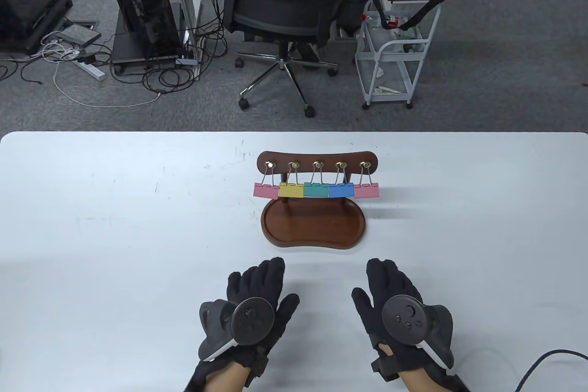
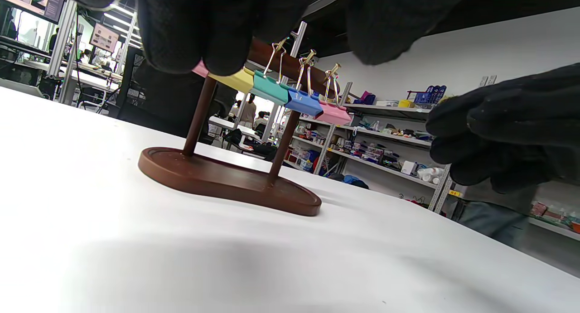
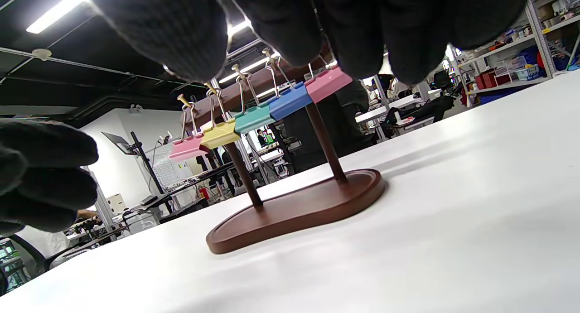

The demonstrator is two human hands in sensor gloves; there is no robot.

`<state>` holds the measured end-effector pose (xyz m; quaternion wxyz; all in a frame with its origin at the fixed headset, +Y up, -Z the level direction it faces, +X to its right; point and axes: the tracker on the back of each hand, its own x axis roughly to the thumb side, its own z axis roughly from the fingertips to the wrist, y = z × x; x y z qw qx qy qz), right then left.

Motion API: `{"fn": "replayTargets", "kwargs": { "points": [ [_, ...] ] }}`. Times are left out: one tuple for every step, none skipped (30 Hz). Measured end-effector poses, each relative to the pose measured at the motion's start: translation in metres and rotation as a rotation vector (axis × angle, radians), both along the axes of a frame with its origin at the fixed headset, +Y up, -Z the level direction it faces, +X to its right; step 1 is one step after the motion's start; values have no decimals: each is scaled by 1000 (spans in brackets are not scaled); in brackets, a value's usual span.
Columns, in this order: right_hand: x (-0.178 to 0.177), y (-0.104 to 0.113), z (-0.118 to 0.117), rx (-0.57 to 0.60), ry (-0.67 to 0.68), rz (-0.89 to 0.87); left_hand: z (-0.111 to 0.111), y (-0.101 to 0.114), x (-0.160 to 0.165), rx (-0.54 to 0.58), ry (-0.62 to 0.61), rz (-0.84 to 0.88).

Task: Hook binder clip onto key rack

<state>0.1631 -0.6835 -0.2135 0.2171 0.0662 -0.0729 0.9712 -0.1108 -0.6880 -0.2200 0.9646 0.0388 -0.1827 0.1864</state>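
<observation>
A brown wooden key rack (image 1: 317, 160) with an oval base tray (image 1: 314, 226) stands mid-table. Several binder clips hang from its hooks: pink (image 1: 266, 190), yellow (image 1: 291, 190), teal (image 1: 316, 190), blue (image 1: 341, 190), pink (image 1: 366, 190). My left hand (image 1: 257, 291) and right hand (image 1: 390, 288) rest flat on the table in front of the tray, holding nothing. The rack and clips also show in the left wrist view (image 2: 226, 177) and the right wrist view (image 3: 294, 209), with gloved fingers hanging in from the top.
The white table (image 1: 115, 235) spreads left and right of the rack. Beyond its far edge stand an office chair (image 1: 285, 1), a white cart (image 1: 397, 47) and a computer tower (image 1: 142, 10). A cable (image 1: 546, 360) lies at the bottom right.
</observation>
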Motion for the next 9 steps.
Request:
{"fn": "replayTargets", "kwargs": {
  "points": [
    [-1, -1, 0, -7, 4, 2, 0, 0, -1, 0, 1, 1],
    [-1, -1, 0, -11, 6, 1, 0, 0, -1, -1, 2, 1],
    [-2, -2, 0, -16, 7, -1, 1, 0, -2, -2, 3, 1],
    [-3, -2, 0, -18, 8, -1, 1, 0, -2, -2, 5, 1],
    [-3, -2, -1, -22, 9, -2, 1, 0, -3, -2, 6, 1],
    [-4, -3, -1, -26, 9, -2, 1, 0, -4, -2, 8, 2],
    [-4, -3, -1, -28, 9, -1, 1, 0, -4, -2, 10, 2],
    [-4, -3, -1, -31, 9, 0, 1, 0, -5, -2, 12, 2],
    [-4, -3, -1, -36, 7, -1, 1, 0, -5, -3, 14, 2]
  ]
}}
